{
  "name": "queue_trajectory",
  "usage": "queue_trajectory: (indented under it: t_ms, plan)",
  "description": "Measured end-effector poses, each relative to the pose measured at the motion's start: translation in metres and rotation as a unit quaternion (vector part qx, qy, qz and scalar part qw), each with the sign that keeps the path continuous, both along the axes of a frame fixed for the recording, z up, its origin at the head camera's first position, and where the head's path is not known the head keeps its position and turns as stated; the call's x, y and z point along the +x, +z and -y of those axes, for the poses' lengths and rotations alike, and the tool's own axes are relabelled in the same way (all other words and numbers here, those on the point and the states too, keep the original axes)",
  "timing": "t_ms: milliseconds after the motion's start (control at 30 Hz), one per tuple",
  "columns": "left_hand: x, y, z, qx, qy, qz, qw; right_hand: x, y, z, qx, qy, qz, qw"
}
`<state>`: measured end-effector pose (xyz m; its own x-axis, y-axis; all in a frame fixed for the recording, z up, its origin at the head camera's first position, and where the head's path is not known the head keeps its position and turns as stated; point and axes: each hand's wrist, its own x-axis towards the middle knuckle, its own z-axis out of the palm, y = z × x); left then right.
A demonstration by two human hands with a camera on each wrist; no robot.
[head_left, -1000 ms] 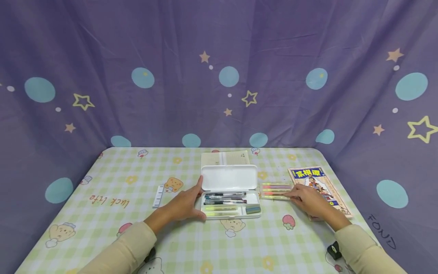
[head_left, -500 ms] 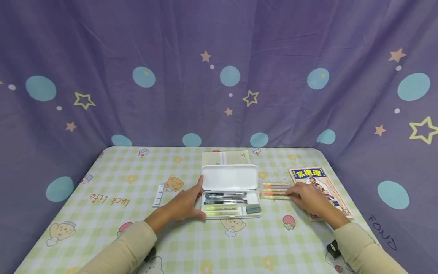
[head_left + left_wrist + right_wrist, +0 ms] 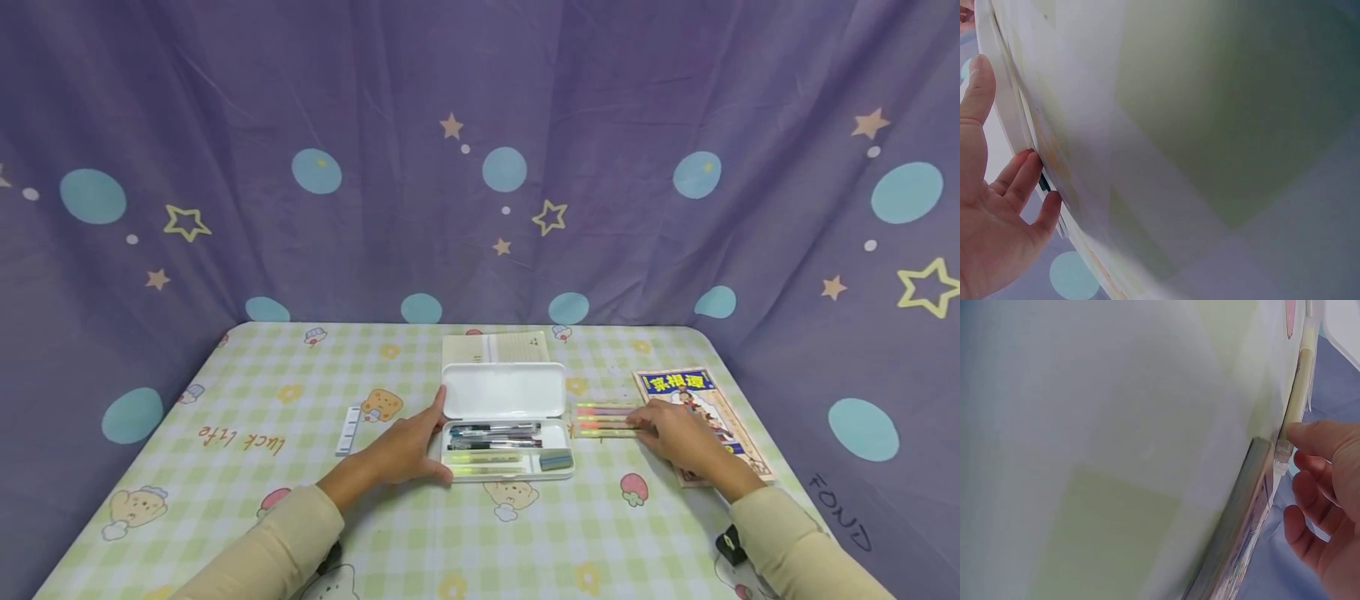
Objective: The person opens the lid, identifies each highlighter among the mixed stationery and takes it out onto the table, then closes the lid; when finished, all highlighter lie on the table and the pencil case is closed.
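A white pencil case (image 3: 503, 392) lies with its lid up in the middle of the table. Inside it are several gel pens (image 3: 495, 443), yellow highlighters (image 3: 486, 458) and a grey-blue eraser (image 3: 556, 460). Along the case's left end my left hand (image 3: 401, 450) rests with thumb and fingers spread, the thumb by the front corner; the left wrist view shows these fingers extended. To the right of the case lies a row of pastel highlighters (image 3: 603, 410). My right hand (image 3: 684, 437) pinches the near end of this row, its thumb on a yellow highlighter (image 3: 1299, 387) in the right wrist view.
A comic-style book (image 3: 697, 390) lies under and beside the right hand. Behind the case's lid is a cream notebook (image 3: 517, 346). A small white striped strip (image 3: 348, 430) lies left of the left hand. A purple curtain (image 3: 375, 208) surrounds the checked tablecloth (image 3: 300, 500).
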<state>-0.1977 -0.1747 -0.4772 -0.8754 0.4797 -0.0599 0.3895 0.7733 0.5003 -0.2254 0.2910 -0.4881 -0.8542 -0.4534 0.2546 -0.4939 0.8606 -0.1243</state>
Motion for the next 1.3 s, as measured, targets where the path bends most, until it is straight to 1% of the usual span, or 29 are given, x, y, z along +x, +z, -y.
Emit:
queue_trajectory:
  t_ms: [267, 333, 500, 733, 900, 1067, 1200, 1300]
  plan:
    - [0.0, -0.001, 0.0, -0.002, -0.001, -0.003, 1.0, -0.003, 0.007, 0.007, -0.007, -0.002, 0.011, 0.9999]
    - [0.0, -0.001, 0.0, -0.003, 0.0, -0.003, 1.0, -0.003, 0.008, 0.012, -0.012, 0.003, 0.01, 0.9999]
    - [0.0, 0.0, 0.0, 0.0, 0.0, -0.001, 1.0, -0.002, 0.013, 0.028, -0.027, 0.041, 0.01, 0.9988]
    - [0.001, 0.0, 0.0, -0.009, 0.004, -0.001, 1.0, 0.004, 0.021, 0.059, -0.027, 0.078, 0.049, 0.9954]
    - [0.0, 0.0, -0.001, -0.015, 0.007, 0.002, 0.9999, 0.009, 0.028, 0.077, -0.023, 0.123, 0.051, 0.9909]
    - [0.001, 0.0, -0.001, -0.013, 0.008, 0.006, 0.9999, 0.011, 0.031, 0.092, -0.031, 0.155, 0.055, 0.986]
    - [0.001, 0.0, -0.001, -0.009, 0.008, 0.004, 0.9999, 0.013, 0.033, 0.103, -0.049, 0.177, 0.073, 0.9803]
    - [0.0, -0.001, -0.001, -0.009, 0.008, 0.002, 0.9999, 0.014, 0.034, 0.111, -0.058, 0.185, 0.09, 0.9769]
